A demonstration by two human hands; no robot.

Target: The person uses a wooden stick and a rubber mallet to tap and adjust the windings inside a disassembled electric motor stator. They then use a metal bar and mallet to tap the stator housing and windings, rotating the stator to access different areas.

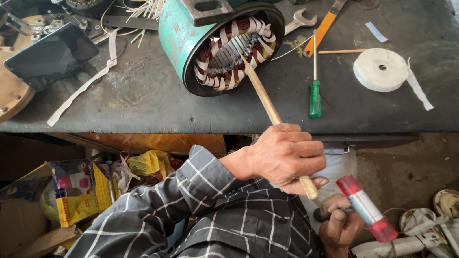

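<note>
Wooden stick, clamped in left hand fingers, reaches the stator; right hand grips a mallet.

We see our left hand closed around a wooden stick, whose tip reaches into the copper windings of a teal motor stator lying on its side on the dark bench. Below, our right hand grips a mallet with a clear, red-capped head. A green screwdriver, a tape roll, spanners and a phone lie on the bench.
</note>
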